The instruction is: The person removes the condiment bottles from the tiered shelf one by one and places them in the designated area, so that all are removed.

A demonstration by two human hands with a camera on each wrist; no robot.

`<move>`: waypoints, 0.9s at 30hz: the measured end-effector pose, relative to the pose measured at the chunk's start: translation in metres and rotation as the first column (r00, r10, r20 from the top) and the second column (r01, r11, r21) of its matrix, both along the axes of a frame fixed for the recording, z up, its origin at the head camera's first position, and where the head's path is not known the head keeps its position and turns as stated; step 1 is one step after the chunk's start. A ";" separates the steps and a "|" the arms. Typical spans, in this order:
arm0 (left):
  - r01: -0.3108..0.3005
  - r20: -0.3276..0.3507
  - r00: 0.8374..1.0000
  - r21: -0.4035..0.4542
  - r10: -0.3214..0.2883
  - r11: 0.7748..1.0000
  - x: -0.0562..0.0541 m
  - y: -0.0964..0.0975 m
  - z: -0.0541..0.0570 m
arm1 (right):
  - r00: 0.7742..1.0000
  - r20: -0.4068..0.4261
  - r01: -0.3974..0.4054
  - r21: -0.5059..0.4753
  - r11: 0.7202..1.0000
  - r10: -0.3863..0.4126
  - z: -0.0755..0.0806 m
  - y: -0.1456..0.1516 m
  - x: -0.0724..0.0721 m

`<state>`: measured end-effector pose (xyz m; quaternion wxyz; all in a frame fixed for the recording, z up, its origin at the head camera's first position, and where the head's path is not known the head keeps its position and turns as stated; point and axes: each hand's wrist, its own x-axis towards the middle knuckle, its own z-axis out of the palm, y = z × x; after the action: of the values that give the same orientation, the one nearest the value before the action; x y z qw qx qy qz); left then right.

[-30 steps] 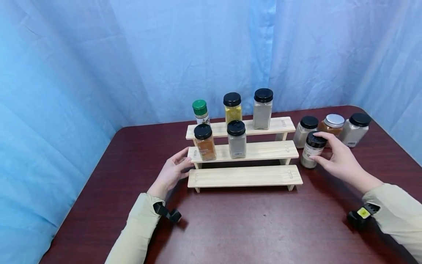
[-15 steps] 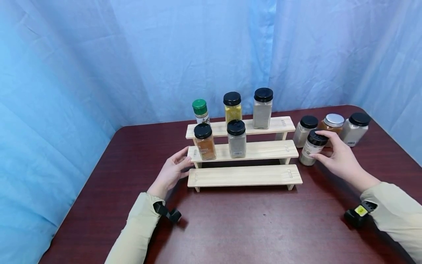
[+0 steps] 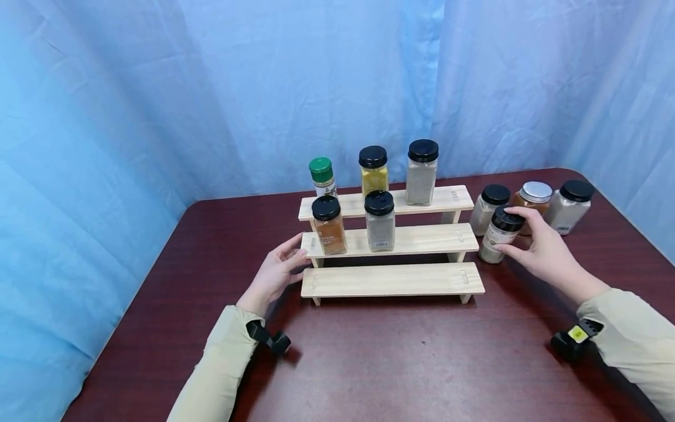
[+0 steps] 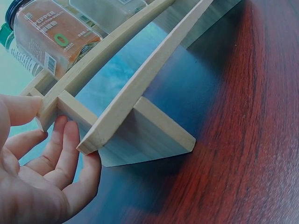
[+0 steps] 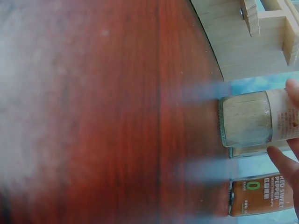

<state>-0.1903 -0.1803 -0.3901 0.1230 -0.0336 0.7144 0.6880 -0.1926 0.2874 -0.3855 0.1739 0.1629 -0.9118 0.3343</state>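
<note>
A left hand (image 3: pixel 273 274), fingers partly curled, pinches the left end of one three-tiered pale wooden rack (image 3: pixel 392 280); the right hand (image 3: pixel 545 258) grips one black-lidded, cylindrical clear jar (image 3: pixel 494 239) near its right end. Five jars (image 3: pixel 380 234), four black-capped, one green-capped, line the rack; three more jars (image 3: pixel 565 215) stand on the dark-red table (image 3: pixel 395 363).

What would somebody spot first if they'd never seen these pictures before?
Probably the pale rack, like little stairs in the middle of the dark red table, with the left hand holding its left end. Next might come the bright green lid at the rack's back left. Then maybe the right hand, gripping a black-lidded jar just right of the rack.
</note>
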 end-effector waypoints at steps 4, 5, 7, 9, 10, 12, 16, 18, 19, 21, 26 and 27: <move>0.012 -0.007 1.000 0.006 -0.012 1.000 0.000 0.000 0.000 | 0.999 0.041 0.003 -0.003 1.000 -0.003 0.006 0.002 0.000; 0.012 -0.008 1.000 0.009 -0.012 1.000 0.000 0.000 0.000 | 0.999 0.043 -0.001 -0.004 1.000 0.001 0.007 0.002 -0.001; 0.018 -0.011 1.000 0.009 -0.018 1.000 0.001 0.000 0.000 | 0.999 0.026 -0.020 -0.002 1.000 0.020 0.009 0.003 -0.002; 0.017 -0.012 1.000 0.010 -0.017 1.000 0.001 0.000 0.000 | 0.999 0.007 -0.036 -0.002 0.999 0.036 0.012 0.003 -0.003; 0.020 -0.015 1.000 0.006 -0.020 1.000 0.001 0.000 0.001 | 0.999 -0.002 -0.042 -0.002 0.999 0.042 0.013 0.003 -0.003; 0.023 -0.019 1.000 0.002 -0.023 1.000 0.001 -0.001 0.001 | 0.998 -0.024 -0.056 -0.003 0.998 0.056 0.015 0.004 -0.003; 0.022 -0.016 1.000 -0.002 -0.022 1.000 0.000 0.000 0.002 | 0.998 -0.043 -0.055 -0.030 0.998 0.053 0.021 0.003 -0.002; 0.016 -0.010 1.000 -0.002 -0.016 1.000 0.000 0.001 0.003 | 0.998 -0.052 -0.043 -0.064 0.997 0.040 0.025 0.002 0.000; 0.016 -0.009 1.000 -0.004 -0.016 1.000 0.000 0.001 0.003 | 0.998 -0.062 -0.036 -0.082 0.996 0.031 0.027 0.001 0.001; 0.021 -0.013 1.000 -0.011 -0.021 1.000 0.000 0.000 0.003 | 0.994 -0.105 -0.026 -0.102 0.994 0.015 0.033 -0.001 0.003; 0.024 -0.010 1.000 0.007 -0.024 1.000 0.001 0.000 0.003 | 0.975 -0.222 -0.032 -0.145 0.989 -0.001 0.047 -0.012 0.009; 0.022 -0.009 1.000 0.013 -0.022 1.000 0.001 0.000 0.003 | 0.971 -0.241 -0.041 -0.152 0.987 0.003 0.049 -0.015 0.010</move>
<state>-0.1895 -0.1803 -0.3871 0.1278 -0.0219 0.7107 0.6915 -0.1826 0.2727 -0.3363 0.2912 0.1979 -0.8533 0.3846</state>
